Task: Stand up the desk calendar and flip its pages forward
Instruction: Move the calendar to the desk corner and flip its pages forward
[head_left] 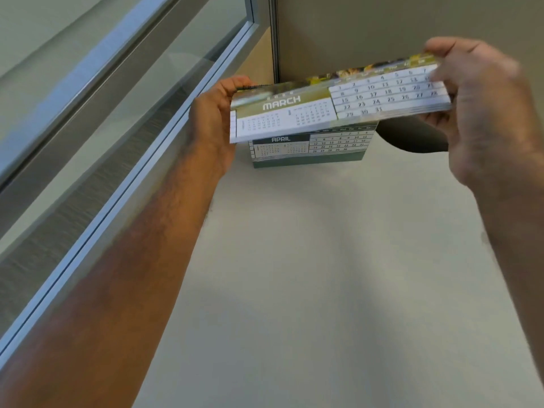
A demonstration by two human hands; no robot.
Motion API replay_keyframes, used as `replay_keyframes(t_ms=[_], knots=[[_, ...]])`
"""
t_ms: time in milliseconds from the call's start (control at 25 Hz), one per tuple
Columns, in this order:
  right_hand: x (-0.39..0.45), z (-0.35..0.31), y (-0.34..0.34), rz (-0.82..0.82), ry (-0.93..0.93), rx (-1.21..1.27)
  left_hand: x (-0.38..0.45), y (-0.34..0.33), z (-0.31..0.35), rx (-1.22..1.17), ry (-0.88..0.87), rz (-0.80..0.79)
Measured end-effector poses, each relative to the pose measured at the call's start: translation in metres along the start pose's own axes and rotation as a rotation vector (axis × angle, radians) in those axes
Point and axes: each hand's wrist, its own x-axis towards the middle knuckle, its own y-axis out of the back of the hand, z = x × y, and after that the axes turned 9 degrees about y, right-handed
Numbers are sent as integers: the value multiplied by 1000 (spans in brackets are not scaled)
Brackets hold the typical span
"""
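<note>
The desk calendar (pixel 309 148) stands upright on the pale desk (pixel 323 260) near the far corner, its dark green base on the surface and the April page facing me. The March page (pixel 338 98) is lifted almost level above it, with a few pages under it. My left hand (pixel 215 119) grips the calendar's left end near the black spiral binding. My right hand (pixel 482 107) pinches the right edge of the raised pages. The upper part of the April page is hidden by the lifted pages.
A glass partition with aluminium frame (pixel 123 136) runs along the left edge of the desk. A beige divider panel (pixel 382 30) closes the back. A dark rounded cut-out (pixel 412 139) lies in the desk behind the calendar's right side.
</note>
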Motion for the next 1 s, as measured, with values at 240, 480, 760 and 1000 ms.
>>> replay_keyframes(t_ms=[240, 480, 760, 1000], knots=[[16, -9, -13, -10, 39, 28, 6, -4, -13, 81, -88, 21], [17, 10, -28, -6, 102, 84, 7, -19, -12, 46, -105, 159], [15, 52, -33, -184, 383, -407, 6, -32, -9, -3, -19, 223], [23, 70, -29, -277, 568, -772, 4, -37, -8, 87, -142, 287]])
